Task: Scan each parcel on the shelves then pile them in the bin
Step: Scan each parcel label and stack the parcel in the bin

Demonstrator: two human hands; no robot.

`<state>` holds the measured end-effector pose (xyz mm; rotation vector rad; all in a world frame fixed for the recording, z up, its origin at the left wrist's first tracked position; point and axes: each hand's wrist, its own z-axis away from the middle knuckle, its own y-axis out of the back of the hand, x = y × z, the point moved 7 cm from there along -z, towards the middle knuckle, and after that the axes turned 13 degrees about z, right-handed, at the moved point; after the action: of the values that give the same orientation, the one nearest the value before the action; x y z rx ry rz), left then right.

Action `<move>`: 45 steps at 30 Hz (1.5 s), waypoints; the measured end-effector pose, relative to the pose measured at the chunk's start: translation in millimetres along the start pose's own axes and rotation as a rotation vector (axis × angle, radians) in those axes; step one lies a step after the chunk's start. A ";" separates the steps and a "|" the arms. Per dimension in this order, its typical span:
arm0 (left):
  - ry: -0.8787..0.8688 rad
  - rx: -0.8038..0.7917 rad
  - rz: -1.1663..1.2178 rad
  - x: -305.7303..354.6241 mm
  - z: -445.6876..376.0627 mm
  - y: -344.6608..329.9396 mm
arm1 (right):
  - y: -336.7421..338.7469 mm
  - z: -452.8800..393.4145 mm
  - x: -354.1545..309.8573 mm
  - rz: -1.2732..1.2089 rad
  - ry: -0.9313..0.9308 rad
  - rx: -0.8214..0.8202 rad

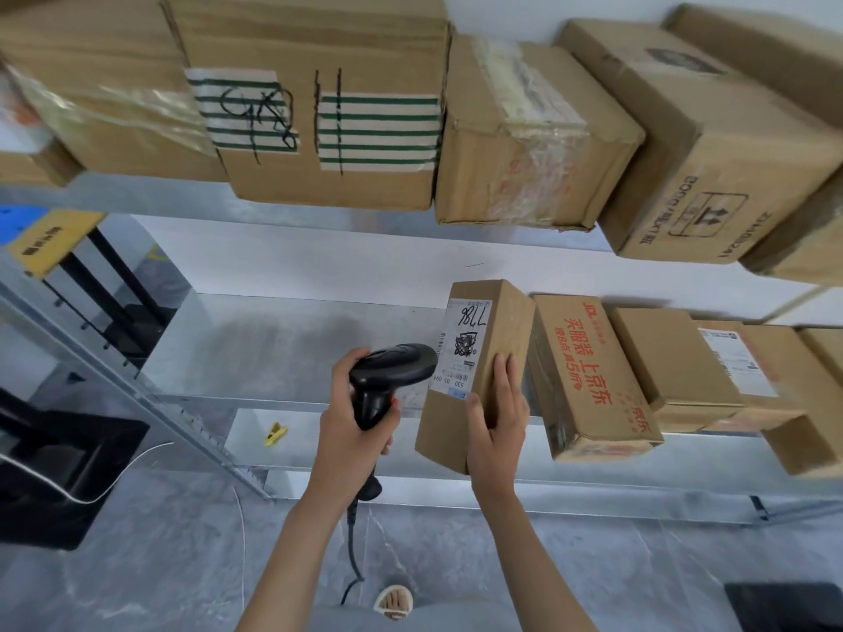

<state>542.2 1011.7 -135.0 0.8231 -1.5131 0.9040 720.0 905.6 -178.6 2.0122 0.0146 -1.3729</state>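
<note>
The left hand (353, 421) is clenched around the grip of a black handheld scanner (390, 376), whose head points right at the white label (460, 353) on a brown parcel (474, 376); the scanner's cable (353, 554) hangs down toward the floor. The right hand (497, 417) grasps that parcel from its near right side, fingers laid along the top face and thumb on the labelled face, holding it tilted at the front edge of the lower shelf (292, 348). Just right of it lies a box with red print (588, 380), and further right more cardboard parcels (675, 362) sit along the same shelf. On the upper shelf, far and above, stands a row of larger boxes, 1 with green-striped tape (328, 120). A yellow clip (276, 433) lies on a lower ledge to the left. A dark bin (68, 463) stands on the floor at the near left.
</note>
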 end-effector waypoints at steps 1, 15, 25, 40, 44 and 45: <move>0.008 -0.010 0.005 -0.7 -0.3 0.4 | 1.5 -1.2 -0.3 0.002 0.016 0.013; 0.047 -0.084 -0.005 -5.5 -3.2 -6.8 | 13.6 -12.8 -1.0 0.048 0.056 0.106; 0.036 -0.112 -0.013 -5.7 -4.7 -7.4 | 13.6 -13.2 -4.4 0.053 0.064 0.107; 0.019 -0.121 -0.049 -5.5 -7.2 -0.8 | 10.3 -12.7 -4.3 0.035 0.040 0.107; 0.008 -0.133 -0.093 -4.4 -7.7 0.7 | 8.9 -11.9 -5.8 0.037 0.045 0.106; 0.005 -0.135 -0.097 -4.1 -7.7 1.1 | 8.9 -11.6 -6.0 0.037 0.047 0.107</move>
<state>545.2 1019.2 -138.7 0.7880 -1.4993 0.7242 730.1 907.3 -166.6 2.1218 -0.0768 -1.3283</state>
